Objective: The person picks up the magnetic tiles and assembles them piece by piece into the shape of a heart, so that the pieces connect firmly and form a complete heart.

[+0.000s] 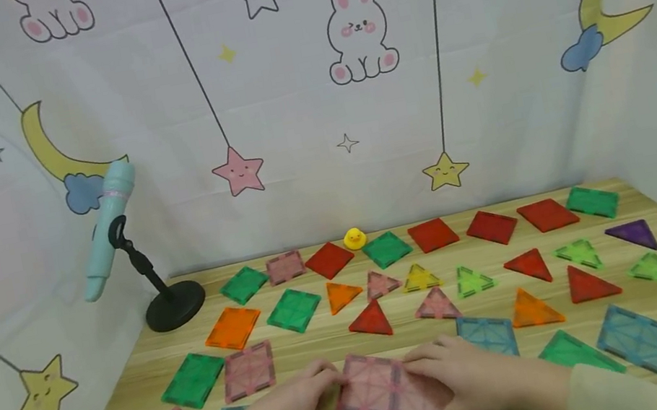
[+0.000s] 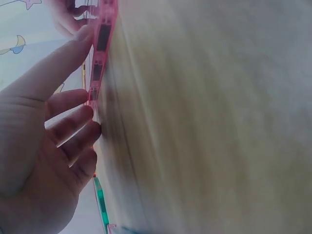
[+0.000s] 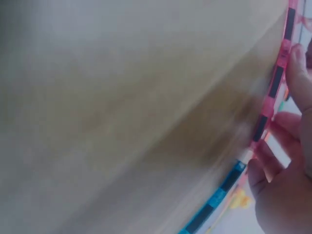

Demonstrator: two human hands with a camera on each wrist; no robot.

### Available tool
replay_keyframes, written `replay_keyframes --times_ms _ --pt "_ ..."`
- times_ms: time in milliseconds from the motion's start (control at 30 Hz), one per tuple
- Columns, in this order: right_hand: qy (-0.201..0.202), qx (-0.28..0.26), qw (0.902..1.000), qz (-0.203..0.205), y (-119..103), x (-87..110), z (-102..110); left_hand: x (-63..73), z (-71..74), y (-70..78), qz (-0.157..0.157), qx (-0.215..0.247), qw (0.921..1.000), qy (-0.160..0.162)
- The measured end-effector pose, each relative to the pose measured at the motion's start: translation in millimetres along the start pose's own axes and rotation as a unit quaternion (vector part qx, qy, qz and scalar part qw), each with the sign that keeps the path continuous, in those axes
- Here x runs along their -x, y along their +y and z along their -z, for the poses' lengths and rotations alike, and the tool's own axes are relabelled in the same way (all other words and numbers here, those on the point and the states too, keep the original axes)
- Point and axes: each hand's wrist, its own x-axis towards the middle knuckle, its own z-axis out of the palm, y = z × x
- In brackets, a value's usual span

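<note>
A large pink magnetic tile point(image 1: 371, 392), crossed by darker lines, lies at the front middle of the table, partly cut off by the frame. My left hand point(image 1: 300, 404) grips its left edge, thumb nearer me and fingers farther away. On the opposite edge my right hand point(image 1: 463, 372) holds it the same way. The left wrist view shows the tile's edge point(image 2: 103, 36) with dark magnets, the thumb against it. In the right wrist view, fingers touch the pink edge point(image 3: 277, 80), and a blue tile point(image 3: 214, 200) is close by. The tile's near edge is hidden.
Square tiles, such as a red one point(image 1: 433, 235), and triangles, such as a purple one point(image 1: 634, 235), lie spread over the wooden table. A toy microphone point(image 1: 111, 225) on a black stand point(image 1: 175, 305) is at the left. A yellow duck point(image 1: 354, 238) sits at the back.
</note>
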Motion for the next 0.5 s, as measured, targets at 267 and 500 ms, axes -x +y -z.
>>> replay_keyframes --times_ms 267,500 --pt "0.026 0.024 0.9990 -0.027 0.2 -1.4 5.9 3.3 -0.7 -0.9 -0.020 -0.066 0.9971 0.032" --pt "-0.003 0.018 0.9993 -0.031 -2.7 -1.3 7.1 6.2 4.0 -2.9 0.002 -0.092 0.9947 0.046"
